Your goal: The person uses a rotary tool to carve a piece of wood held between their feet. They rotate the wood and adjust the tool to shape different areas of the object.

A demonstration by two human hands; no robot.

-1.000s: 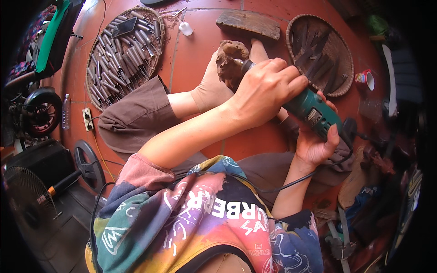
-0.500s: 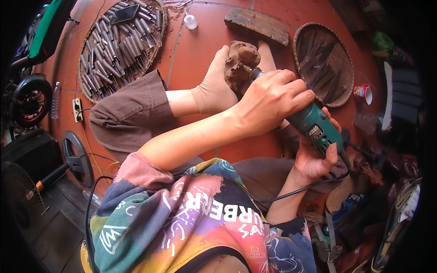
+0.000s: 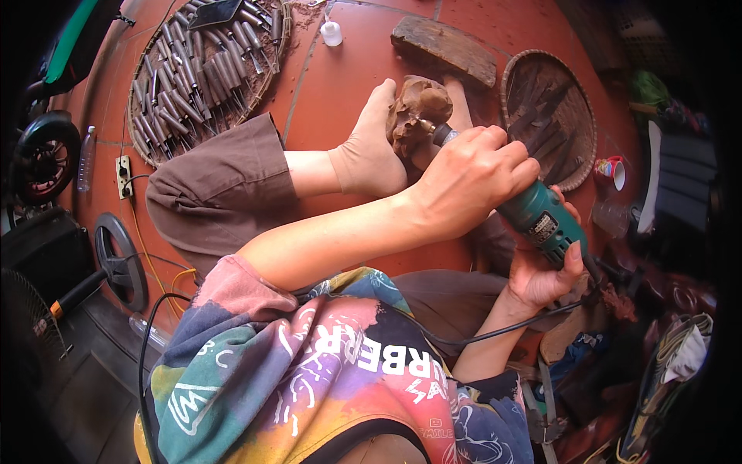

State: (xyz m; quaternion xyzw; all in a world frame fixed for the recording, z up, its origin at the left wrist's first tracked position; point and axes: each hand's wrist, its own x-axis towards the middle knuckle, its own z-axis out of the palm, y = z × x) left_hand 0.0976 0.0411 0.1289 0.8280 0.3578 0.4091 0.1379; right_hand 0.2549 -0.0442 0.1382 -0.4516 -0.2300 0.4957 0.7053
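Observation:
A green die grinder [image 3: 550, 226] slants across the middle, its narrow front end pointing up and left. My left hand [image 3: 473, 179] is closed around its front part from above. Farther back, my right hand [image 3: 543, 277] holds the body from below, with the thumb along its side. The grinder's tip meets a brown carved piece of wood [image 3: 420, 107], rough and lumpy, which sits on the floor between my bare feet [image 3: 369, 158]. My left hand hides part of the grinder's neck. The bit itself is too small to make out.
A round woven tray [image 3: 280, 73] of wood-handled carving tools lies at the far left. A thick wooden block [image 3: 444, 50] is beyond my feet, and a second basket [image 3: 593, 127] with dark wood strips stands right. The grinder's black cord [image 3: 495, 335] crosses my right forearm.
The whole view has shifted slightly. Both hands keep their hold on the grinder, and its tip stays at the carved wood, with little movement between them.

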